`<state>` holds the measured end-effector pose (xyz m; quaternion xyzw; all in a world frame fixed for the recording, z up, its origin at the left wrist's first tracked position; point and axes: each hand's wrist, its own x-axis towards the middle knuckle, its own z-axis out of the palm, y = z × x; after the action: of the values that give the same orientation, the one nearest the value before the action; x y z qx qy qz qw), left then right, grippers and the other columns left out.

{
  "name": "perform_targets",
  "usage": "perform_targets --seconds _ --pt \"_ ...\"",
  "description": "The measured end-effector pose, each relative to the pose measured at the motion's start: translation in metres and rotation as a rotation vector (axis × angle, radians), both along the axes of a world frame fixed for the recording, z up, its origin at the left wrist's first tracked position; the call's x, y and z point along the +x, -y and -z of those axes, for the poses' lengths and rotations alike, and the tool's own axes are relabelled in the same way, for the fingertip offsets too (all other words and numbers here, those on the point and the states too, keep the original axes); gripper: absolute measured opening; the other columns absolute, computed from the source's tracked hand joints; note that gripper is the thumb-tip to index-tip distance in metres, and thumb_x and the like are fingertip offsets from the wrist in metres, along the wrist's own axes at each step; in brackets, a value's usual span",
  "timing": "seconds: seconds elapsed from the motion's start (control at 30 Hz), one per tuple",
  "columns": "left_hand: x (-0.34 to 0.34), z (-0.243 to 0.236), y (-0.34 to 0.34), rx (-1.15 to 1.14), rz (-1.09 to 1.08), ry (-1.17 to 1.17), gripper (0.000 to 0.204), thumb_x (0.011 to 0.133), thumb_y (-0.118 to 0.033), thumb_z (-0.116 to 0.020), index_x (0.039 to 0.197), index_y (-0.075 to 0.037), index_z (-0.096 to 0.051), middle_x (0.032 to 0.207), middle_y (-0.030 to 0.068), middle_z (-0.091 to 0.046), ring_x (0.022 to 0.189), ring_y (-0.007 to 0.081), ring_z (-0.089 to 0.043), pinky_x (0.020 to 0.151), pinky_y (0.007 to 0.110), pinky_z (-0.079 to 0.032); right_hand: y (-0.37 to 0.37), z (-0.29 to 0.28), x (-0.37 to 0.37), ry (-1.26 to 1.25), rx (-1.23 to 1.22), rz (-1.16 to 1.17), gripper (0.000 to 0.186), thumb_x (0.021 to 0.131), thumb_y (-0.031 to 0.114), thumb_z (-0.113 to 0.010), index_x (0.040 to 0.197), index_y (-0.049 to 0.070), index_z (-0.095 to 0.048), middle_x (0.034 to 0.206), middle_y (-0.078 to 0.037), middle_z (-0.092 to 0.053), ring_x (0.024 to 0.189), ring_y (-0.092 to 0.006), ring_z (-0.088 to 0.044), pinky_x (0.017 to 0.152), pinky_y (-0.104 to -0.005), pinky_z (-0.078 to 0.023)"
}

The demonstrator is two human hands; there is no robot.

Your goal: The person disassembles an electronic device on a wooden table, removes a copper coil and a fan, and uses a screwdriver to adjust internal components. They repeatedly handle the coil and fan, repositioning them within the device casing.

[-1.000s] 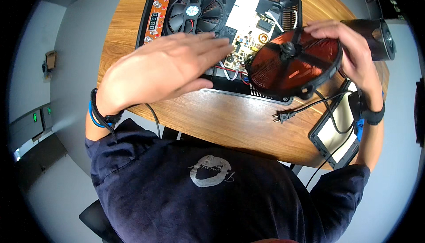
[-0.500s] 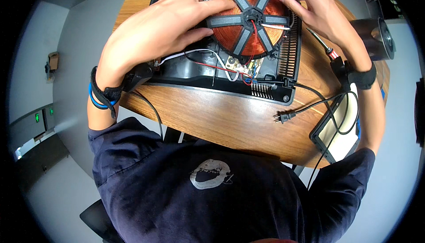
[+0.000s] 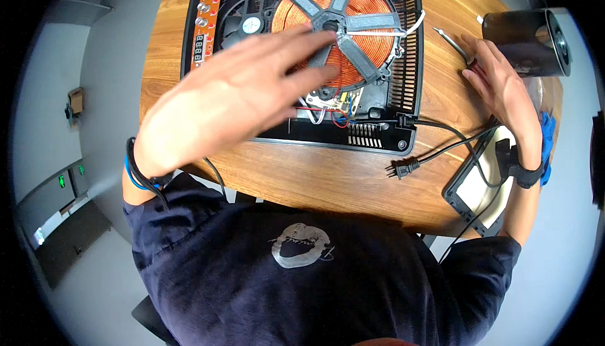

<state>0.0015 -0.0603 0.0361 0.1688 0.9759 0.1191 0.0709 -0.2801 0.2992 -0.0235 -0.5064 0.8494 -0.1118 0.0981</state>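
Note:
A round copper induction coil (image 3: pixel 302 72) with dark radial bars rests in the opened black housing of an induction cooker (image 3: pixel 302 137). Over the coil's lower left part is my left hand (image 3: pixel 233 87), slightly blurred, its fingers spread; whether the fingertips touch the coil cannot be made out. To the right of the housing, my right hand (image 3: pixel 502 87) closes its thumb and fingers around the red handle of a screwdriver (image 3: pixel 452 42) on the table. The screwdriver's metal shaft points to the far left. Thin red and white wires run beneath the coil.
An orange button board (image 3: pixel 207 24) and a fan (image 3: pixel 242 18) sit in the housing's left side. A power plug (image 3: pixel 403 168) lies near its corner. At the right are a black cylinder (image 3: pixel 523 42), a cream panel (image 3: pixel 484 185) and a blue cloth-like item (image 3: pixel 547 147).
Both hands have come off the coil's rim, which now sits lower left within the housing. My right hand has moved right and nearer to the screwdriver; my left hand has shifted nearer me.

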Motion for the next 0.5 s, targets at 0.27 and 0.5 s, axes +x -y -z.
perform_targets --seconds 0.27,0.5 --pt "-0.022 0.018 -0.017 -0.169 0.152 -0.099 0.089 0.085 -0.010 -0.094 0.167 -0.029 -0.067 0.189 0.0115 -0.042 0.178 0.0457 -0.033 0.139 0.061 -0.043 0.001 0.011 -0.001 -0.014 -0.019 -0.037 0.050 0.102 -0.002 -0.081 0.150 0.002 -0.067 0.138 -0.020 -0.067 0.127 -0.0425 -0.071 0.106 -0.0487 -0.062" --pt "-0.035 0.023 -0.022 -0.255 0.137 -0.097 0.089 0.086 -0.019 -0.095 0.167 -0.041 -0.066 0.194 0.0048 -0.034 0.179 0.0477 -0.028 0.140 0.069 -0.041 0.001 0.018 -0.013 -0.060 -0.019 -0.086 0.047 0.100 -0.009 -0.077 0.146 0.000 -0.068 0.133 -0.019 -0.066 0.119 -0.0419 -0.071 0.102 -0.0490 -0.061"
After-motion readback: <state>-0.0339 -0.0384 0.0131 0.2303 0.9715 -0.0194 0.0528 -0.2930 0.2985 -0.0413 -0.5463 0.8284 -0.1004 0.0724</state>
